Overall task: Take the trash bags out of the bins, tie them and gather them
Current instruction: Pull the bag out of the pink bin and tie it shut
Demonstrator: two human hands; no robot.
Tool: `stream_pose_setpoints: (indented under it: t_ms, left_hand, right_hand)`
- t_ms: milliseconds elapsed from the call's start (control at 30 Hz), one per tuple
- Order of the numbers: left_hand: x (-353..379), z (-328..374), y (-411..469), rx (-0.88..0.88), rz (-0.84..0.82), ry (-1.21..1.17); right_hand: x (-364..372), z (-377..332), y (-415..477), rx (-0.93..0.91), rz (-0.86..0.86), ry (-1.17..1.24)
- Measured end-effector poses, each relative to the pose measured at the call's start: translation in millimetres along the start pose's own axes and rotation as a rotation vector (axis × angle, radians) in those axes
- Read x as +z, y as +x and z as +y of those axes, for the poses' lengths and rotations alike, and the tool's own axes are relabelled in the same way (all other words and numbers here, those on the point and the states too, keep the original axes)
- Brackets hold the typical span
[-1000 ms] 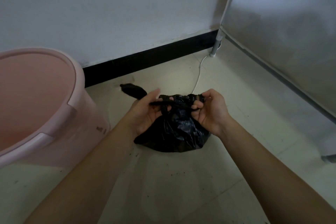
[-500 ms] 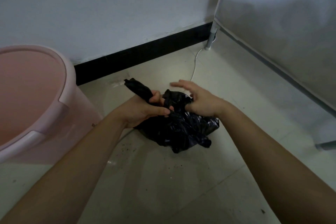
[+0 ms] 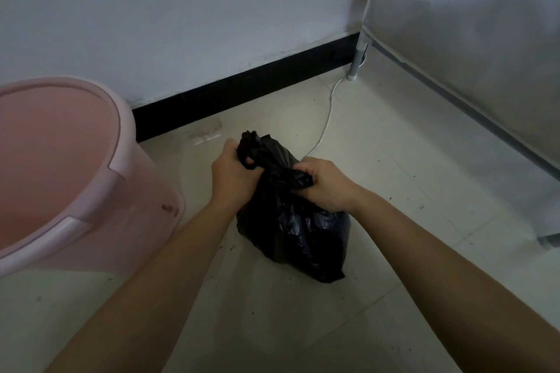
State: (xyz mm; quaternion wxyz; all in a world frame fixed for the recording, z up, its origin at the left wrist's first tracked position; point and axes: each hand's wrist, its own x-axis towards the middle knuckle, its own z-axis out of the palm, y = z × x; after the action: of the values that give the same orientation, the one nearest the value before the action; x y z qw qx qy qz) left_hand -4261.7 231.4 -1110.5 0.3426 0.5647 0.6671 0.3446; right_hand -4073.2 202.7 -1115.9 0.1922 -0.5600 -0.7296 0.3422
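Observation:
A small black trash bag (image 3: 297, 233) sits on the pale tiled floor in front of me, its top gathered and twisted. My left hand (image 3: 233, 175) is closed around one twisted end of the bag's neck, whose tip sticks up past my fingers. My right hand (image 3: 325, 183) grips the other gathered end, just to the right. Both hands are close together above the bag. A pink plastic bin (image 3: 69, 172) stands at the left, with no bag inside it.
A white wall with a black skirting board (image 3: 242, 91) runs behind the bag. A grey fabric-covered cabinet (image 3: 472, 39) on metal legs stands at the right. A white cable (image 3: 325, 124) lies on the floor from the cabinet leg toward the bag.
My right hand, open half a second ago, has closed on the bag's neck. The bag has turned to stand more upright, and both hands have pulled its ends together.

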Motion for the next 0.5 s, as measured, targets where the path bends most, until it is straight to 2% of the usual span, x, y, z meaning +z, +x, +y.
stream_pose_setpoints:
  t_ms: [133, 333, 500]
  left_hand:
    - [-1.6, -0.4, 3.1, -0.125, -0.1, -0.051]
    - [-12.6, 10.8, 3.1, -0.348, -0.428, -0.491]
    - [-16.8, 11.9, 4.8, -0.38, -0.552, -0.526]
  right_hand:
    - [1.5, -1.0, 0.2, 0.068, 0.055, 0.108]
    - [0.0, 9.0, -1.4, 0.152, 0.096, 0.167]
    - [2.6, 13.4, -2.1, 0.169, 0.105, 0.19]
